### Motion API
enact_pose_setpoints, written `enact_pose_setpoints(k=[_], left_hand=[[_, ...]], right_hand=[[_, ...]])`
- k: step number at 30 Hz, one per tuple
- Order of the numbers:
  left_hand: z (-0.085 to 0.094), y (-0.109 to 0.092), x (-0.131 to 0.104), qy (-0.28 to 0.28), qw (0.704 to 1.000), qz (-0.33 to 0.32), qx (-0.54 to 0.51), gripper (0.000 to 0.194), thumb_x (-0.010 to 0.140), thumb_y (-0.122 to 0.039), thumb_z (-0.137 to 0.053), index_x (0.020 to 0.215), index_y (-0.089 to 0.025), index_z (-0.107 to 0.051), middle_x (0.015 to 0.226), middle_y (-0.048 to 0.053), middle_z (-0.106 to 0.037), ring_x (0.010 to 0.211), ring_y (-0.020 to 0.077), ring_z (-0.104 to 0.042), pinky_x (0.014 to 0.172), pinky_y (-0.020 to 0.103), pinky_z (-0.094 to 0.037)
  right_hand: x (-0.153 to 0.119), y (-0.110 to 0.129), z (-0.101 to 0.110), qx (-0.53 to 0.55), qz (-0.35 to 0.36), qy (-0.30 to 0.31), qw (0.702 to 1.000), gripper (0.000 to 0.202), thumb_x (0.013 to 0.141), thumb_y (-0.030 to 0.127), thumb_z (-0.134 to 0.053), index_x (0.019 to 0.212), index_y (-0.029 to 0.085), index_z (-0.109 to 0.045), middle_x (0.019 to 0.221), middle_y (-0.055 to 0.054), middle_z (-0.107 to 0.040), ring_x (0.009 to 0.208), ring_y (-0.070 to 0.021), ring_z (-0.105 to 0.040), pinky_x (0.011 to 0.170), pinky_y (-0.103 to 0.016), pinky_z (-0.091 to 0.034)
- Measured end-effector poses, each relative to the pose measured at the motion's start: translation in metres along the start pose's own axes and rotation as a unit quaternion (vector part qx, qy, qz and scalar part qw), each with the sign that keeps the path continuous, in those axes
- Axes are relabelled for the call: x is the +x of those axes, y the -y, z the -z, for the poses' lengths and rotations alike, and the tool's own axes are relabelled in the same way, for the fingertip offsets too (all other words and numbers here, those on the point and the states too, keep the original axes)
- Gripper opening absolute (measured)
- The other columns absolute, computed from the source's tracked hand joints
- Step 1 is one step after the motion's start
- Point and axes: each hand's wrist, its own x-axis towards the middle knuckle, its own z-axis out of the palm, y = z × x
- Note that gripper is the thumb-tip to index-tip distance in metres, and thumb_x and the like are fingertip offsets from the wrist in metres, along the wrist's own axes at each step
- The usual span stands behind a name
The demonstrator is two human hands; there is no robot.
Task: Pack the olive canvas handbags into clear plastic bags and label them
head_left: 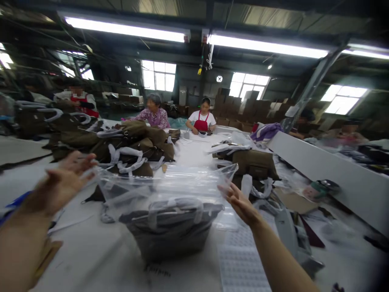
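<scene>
A dark grey handbag (174, 235) with white-wrapped handles stands on the white table (100, 259), inside a clear plastic bag (118, 194) whose mouth is spread wide above it. Fingers apart, my left hand (68, 180) is raised beside the plastic's upper left corner; nothing shows in it, and whether it touches the plastic is blurred. At the right corner of the plastic is my right hand (238, 200), its fingers closed against the film edge.
Olive bags (146, 140) are heaped at the back left, and another olive bag (255, 162) lies at the right. Printed sheets (243, 267) lie near the front. A white partition (328, 174) runs along the right. People in red aprons (201, 123) work beyond.
</scene>
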Motion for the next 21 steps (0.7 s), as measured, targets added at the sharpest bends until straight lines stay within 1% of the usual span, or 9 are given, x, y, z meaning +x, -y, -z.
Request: enact_pose_setpoints(k=[2, 3, 5, 7, 11, 14, 16, 18, 21], left_hand=[[-0.007, 0.034, -0.022, 0.057, 0.994, 0.072, -0.067, 0.086, 0.036, -0.071, -0.074, 0.109, -0.030, -0.058, 0.124, 0.001, -0.055, 0.124, 0.0308, -0.036, 0.090, 0.037, -0.045], [-0.014, 0.048, -0.031, 0.062, 0.989, 0.105, -0.084, 0.081, 0.036, -0.064, -0.079, 0.105, -0.026, -0.060, 0.124, 0.005, -0.055, 0.125, 0.0313, -0.036, 0.093, 0.036, -0.044], [-0.031, 0.069, -0.041, 0.029, 0.984, 0.142, -0.106, 0.060, 0.044, -0.052, -0.083, 0.089, -0.018, -0.064, 0.111, 0.010, -0.062, 0.116, 0.0299, -0.046, 0.094, 0.035, -0.044], [-0.051, 0.078, -0.036, -0.016, 0.982, 0.138, -0.130, 0.041, 0.057, -0.046, -0.079, 0.078, -0.016, -0.061, 0.093, 0.008, -0.068, 0.098, 0.0250, -0.058, 0.091, 0.036, -0.046], [-0.086, 0.069, 0.010, -0.039, 0.979, 0.145, -0.136, 0.017, 0.081, -0.031, -0.057, 0.077, -0.015, -0.053, 0.067, 0.002, -0.065, 0.064, 0.0156, -0.062, 0.071, 0.034, -0.053], [-0.098, 0.043, 0.046, -0.012, 0.983, 0.137, -0.119, 0.013, 0.088, -0.026, -0.048, 0.080, -0.016, -0.049, 0.064, -0.001, -0.063, 0.061, 0.0118, -0.061, 0.069, 0.029, -0.052], [-0.097, 0.027, 0.054, 0.019, 0.988, 0.117, -0.102, 0.014, 0.088, -0.032, -0.049, 0.085, -0.018, -0.049, 0.064, -0.005, -0.062, 0.062, 0.0098, -0.060, 0.070, 0.025, -0.051], [-0.090, 0.026, 0.043, 0.069, 0.988, 0.121, -0.068, 0.022, 0.083, -0.041, -0.055, 0.084, -0.020, -0.051, 0.061, -0.006, -0.062, 0.059, 0.0103, -0.058, 0.066, 0.023, -0.050], [-0.083, 0.061, 0.000, 0.188, 0.964, 0.189, 0.015, 0.036, 0.070, -0.051, -0.067, 0.073, -0.016, -0.058, 0.062, 0.000, -0.063, 0.058, 0.0153, -0.058, 0.062, 0.025, -0.049]], right_hand=[[0.002, -0.011, -0.012, -0.009, -0.001, -0.025, 1.000, 0.054, 0.067, 0.049, -0.070, 0.112, 0.021, -0.057, 0.122, -0.011, -0.058, 0.121, -0.0247, -0.045, 0.107, -0.043, -0.024], [0.004, -0.013, -0.018, -0.010, 0.006, -0.048, 0.999, 0.043, 0.070, 0.045, -0.069, 0.103, 0.020, -0.062, 0.118, -0.010, -0.061, 0.119, -0.0235, -0.047, 0.108, -0.041, -0.025], [0.012, -0.014, -0.026, 0.019, 0.031, -0.106, 0.994, 0.028, 0.071, 0.042, -0.070, 0.086, 0.020, -0.063, 0.106, -0.007, -0.067, 0.112, -0.0207, -0.053, 0.106, -0.038, -0.029], [0.025, -0.014, -0.031, 0.081, 0.049, -0.155, 0.983, 0.026, 0.067, 0.041, -0.073, 0.075, 0.022, -0.057, 0.090, -0.003, -0.071, 0.097, -0.0182, -0.062, 0.100, -0.037, -0.039], [0.067, 0.000, -0.031, 0.136, -0.022, -0.235, 0.962, 0.030, 0.064, 0.035, -0.074, 0.065, 0.022, -0.048, 0.063, 0.001, -0.068, 0.064, -0.0149, -0.066, 0.073, -0.031, -0.055], [0.093, 0.031, -0.022, 0.139, -0.023, -0.260, 0.955, 0.027, 0.068, 0.031, -0.071, 0.064, 0.021, -0.047, 0.056, 0.003, -0.065, 0.056, -0.0129, -0.063, 0.063, -0.027, -0.055], [0.092, 0.049, -0.008, 0.129, 0.017, -0.236, 0.963, 0.025, 0.069, 0.033, -0.071, 0.068, 0.022, -0.049, 0.057, 0.005, -0.063, 0.056, -0.0121, -0.062, 0.064, -0.026, -0.054], [0.073, 0.047, 0.009, 0.067, 0.040, -0.169, 0.983, 0.024, 0.072, 0.039, -0.068, 0.070, 0.022, -0.051, 0.056, 0.005, -0.062, 0.054, -0.0122, -0.061, 0.066, -0.027, -0.052], [0.029, -0.002, 0.031, -0.119, 0.000, -0.025, 0.993, 0.030, 0.081, 0.048, -0.055, 0.069, 0.020, -0.054, 0.060, 0.002, -0.063, 0.059, -0.0147, -0.060, 0.069, -0.030, -0.049]])
